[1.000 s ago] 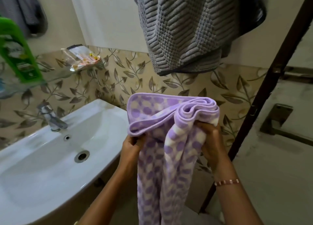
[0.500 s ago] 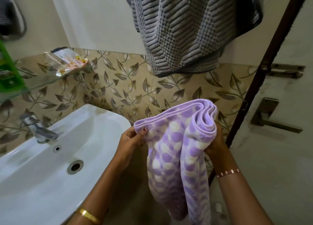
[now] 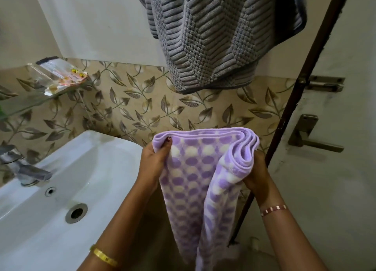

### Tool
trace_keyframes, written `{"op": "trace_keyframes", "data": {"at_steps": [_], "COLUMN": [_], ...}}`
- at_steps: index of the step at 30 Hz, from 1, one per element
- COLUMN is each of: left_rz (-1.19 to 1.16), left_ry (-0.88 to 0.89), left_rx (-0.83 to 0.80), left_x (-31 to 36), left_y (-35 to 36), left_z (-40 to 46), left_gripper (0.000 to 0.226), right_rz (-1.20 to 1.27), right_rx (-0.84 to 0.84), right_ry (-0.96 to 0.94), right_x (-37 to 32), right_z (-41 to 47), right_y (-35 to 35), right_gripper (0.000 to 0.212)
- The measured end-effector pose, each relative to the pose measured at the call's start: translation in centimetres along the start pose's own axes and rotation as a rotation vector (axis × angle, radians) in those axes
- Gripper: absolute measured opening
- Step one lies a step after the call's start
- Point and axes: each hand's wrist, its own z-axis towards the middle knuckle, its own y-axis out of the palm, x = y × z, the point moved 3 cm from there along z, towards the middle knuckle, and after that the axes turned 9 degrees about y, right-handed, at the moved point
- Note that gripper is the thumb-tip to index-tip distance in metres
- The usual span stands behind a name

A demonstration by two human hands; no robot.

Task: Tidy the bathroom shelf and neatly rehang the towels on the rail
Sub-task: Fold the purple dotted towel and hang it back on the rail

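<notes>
A purple towel with white dots (image 3: 195, 181) hangs folded between both hands, its lower end dropping out of frame. My left hand (image 3: 154, 160) pinches its top left corner. My right hand (image 3: 255, 175) grips the bunched folds at its right edge. A grey ribbed towel (image 3: 211, 34) hangs on the wall above; the rail itself is out of view. The glass shelf (image 3: 26, 103) at the left carries a clear plastic packet (image 3: 61, 77).
A white washbasin (image 3: 67, 189) with a chrome tap (image 3: 24, 169) sits at the lower left. A dark brown door frame (image 3: 295, 99) runs diagonally at the right, with a door handle (image 3: 311, 136) and a latch (image 3: 325, 85) beyond it. Leaf-patterned tiles cover the wall.
The purple towel's top edge has been drawn out flatter and wider between my hands. The view has shifted right, so the green bottle on the shelf has left the frame.
</notes>
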Motion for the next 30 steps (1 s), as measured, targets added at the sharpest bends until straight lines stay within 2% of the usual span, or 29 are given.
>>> {"op": "trace_keyframes", "data": {"at_steps": [1,2,3,5,7,10,13,15,18,22,27,30], "left_rz": [0.018,0.021,0.026,0.085,0.179,0.247,0.373,0.483,0.432,0.401,0.356,0.331], "left_ry": [0.051,0.105,0.163,0.293,0.392,0.472,0.556,0.589,0.529,0.522,0.532,0.480], "left_rx": [0.011,0.003,-0.022,-0.106,-0.178,-0.223,-0.327,-0.390,-0.279,-0.096,0.095,0.196], "left_x": [0.8,1.7,2.6,4.5,5.9,6.9,7.1,6.6,6.3,7.2,7.5,6.8], "left_y": [0.3,0.7,1.3,2.4,3.3,4.2,5.3,5.8,4.6,2.4,0.2,-1.1], "left_z": [0.4,0.7,1.0,1.4,1.8,2.3,2.1,1.7,1.5,2.2,1.7,1.3], "left_gripper": [0.021,0.024,0.028,0.033,0.033,0.026,0.018,0.020,0.024,0.020,0.024,0.020], "right_rz": [0.135,0.145,0.165,0.057,0.085,-0.136,-0.405,-0.468,-0.445,-0.508,-0.535,-0.518], "right_rx": [0.102,0.253,0.222,0.017,-0.167,-0.331,-0.503,-0.565,-0.548,-0.539,-0.478,-0.418], "right_ry": [0.084,0.061,0.118,0.143,0.112,-0.082,-0.111,-0.098,-0.070,0.009,0.140,0.199], "right_x": [0.4,1.0,1.6,1.3,-0.7,-3.3,-4.1,-4.1,-3.0,-0.9,4.1,6.3], "right_z": [0.8,1.4,2.0,2.5,2.7,2.3,1.4,0.8,0.4,1.0,1.5,1.3], "right_y": [0.6,-0.4,-0.2,0.4,-1.2,-0.2,1.6,2.6,3.3,3.0,1.7,0.5], "right_gripper": [0.040,0.031,0.033,0.030,0.033,0.042,0.051,0.047,0.028,0.023,0.017,0.022]}}
